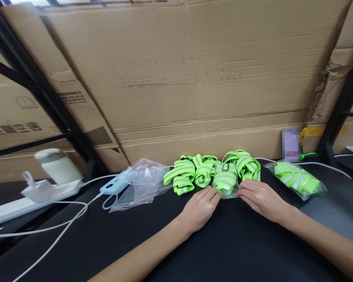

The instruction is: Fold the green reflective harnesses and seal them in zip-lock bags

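A clear plastic bag (231,192) holds a rolled neon-green reflective strap (224,178) with a grey stripe and a dark buckle. My left hand (202,207) pinches the bag's near left edge. At its near right edge, my right hand (260,199) is closed on the same bag. Loose reflective straps (181,176) lie bundled just left of the bag, and another coiled strap (248,166) rests behind my right hand. Farther right is a second bagged strap (297,178), apart from both hands.
Several clear plastic bags (148,182) lie partly over a light blue phone (114,186) on the left. Beyond them are a white power strip (67,190), a white bottle (57,166) and trailing cables (59,239). Cardboard (194,78) walls the back, with black metal posts (53,102) at the sides.
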Demonstrator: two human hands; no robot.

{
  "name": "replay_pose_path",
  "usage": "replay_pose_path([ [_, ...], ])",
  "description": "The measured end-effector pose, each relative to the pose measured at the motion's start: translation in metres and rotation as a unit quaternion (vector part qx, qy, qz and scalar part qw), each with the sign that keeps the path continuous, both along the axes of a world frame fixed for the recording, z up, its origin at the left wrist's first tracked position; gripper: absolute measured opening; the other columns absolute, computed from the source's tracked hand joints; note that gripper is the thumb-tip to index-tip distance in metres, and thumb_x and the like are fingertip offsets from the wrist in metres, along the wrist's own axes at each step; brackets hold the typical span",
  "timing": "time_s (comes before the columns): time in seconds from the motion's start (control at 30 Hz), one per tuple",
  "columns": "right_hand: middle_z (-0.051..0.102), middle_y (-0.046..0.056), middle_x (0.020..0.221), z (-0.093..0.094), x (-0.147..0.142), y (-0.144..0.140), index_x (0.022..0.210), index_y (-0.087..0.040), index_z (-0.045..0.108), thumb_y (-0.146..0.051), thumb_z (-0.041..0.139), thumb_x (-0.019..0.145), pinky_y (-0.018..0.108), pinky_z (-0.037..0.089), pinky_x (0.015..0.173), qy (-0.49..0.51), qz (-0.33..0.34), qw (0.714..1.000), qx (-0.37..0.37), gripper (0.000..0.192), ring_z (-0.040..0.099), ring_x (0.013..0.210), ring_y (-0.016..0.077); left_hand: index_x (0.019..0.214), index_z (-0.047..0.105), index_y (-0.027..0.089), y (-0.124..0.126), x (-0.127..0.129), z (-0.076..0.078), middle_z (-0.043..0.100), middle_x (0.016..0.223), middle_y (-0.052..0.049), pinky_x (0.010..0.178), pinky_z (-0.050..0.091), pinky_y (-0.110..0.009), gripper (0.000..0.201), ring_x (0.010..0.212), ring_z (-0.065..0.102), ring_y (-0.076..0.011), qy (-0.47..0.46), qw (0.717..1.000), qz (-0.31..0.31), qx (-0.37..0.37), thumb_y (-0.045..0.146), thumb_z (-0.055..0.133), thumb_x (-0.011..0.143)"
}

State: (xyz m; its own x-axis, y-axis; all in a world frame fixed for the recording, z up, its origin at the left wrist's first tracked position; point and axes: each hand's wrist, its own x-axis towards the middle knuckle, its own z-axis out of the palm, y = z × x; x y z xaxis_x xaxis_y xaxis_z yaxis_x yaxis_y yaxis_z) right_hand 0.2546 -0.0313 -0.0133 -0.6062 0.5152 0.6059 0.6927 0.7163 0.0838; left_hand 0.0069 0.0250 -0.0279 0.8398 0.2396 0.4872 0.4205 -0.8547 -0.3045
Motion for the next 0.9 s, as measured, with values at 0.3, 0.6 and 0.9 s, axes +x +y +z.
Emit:
replay_pose_path([
  [0.3, 0.065, 0.007, 0.086, -0.010, -0.006, 0.003, 0.097, -0.016, 0.068, -0.020, 0.046, 0.103, 0.033, 0.052, 0.073, -0.008, -0.047, 0.998, 0.048, 0.023, 0.062, 0.080, 0.0202, 0.095, 0.063, 0.014, 0.000, 0.002, -0.003, 0.063, 0.083, -0.006, 0.072, 0.055, -0.031, 0.022, 0.078, 0.062, -0.0200, -0.034, 0.999, -0.012, -0.010, 0.006, 0.042, 0.098],
  [0.6, 0.064, 0.005, 0.081, -0.009, -0.005, 0.004, 0.088, -0.017, 0.069, -0.019, 0.044, 0.105, 0.029, 0.048, 0.070, 0.002, -0.050, 0.997, 0.066, 0.031, 0.058, 0.074, 0.0172, 0.108, 0.060, 0.016, -0.010, 0.004, 0.010, 0.063, 0.097, -0.008, 0.084, 0.056, -0.038, 0.029, 0.090, 0.062, -0.0233, 0.020, 0.997, 0.028, -0.074, 0.000, 0.040, 0.093],
  [0.9, 0.063, 0.006, 0.081, -0.009, -0.005, 0.004, 0.088, -0.017, 0.070, -0.019, 0.049, 0.103, 0.029, 0.047, 0.069, 0.006, -0.049, 0.997, 0.065, 0.026, 0.058, 0.073, 0.0179, 0.105, 0.062, 0.018, -0.012, 0.000, 0.011, 0.064, 0.090, -0.005, 0.074, 0.057, -0.032, 0.035, 0.086, 0.063, -0.0222, 0.053, 0.990, 0.061, -0.114, -0.006, 0.044, 0.085],
])
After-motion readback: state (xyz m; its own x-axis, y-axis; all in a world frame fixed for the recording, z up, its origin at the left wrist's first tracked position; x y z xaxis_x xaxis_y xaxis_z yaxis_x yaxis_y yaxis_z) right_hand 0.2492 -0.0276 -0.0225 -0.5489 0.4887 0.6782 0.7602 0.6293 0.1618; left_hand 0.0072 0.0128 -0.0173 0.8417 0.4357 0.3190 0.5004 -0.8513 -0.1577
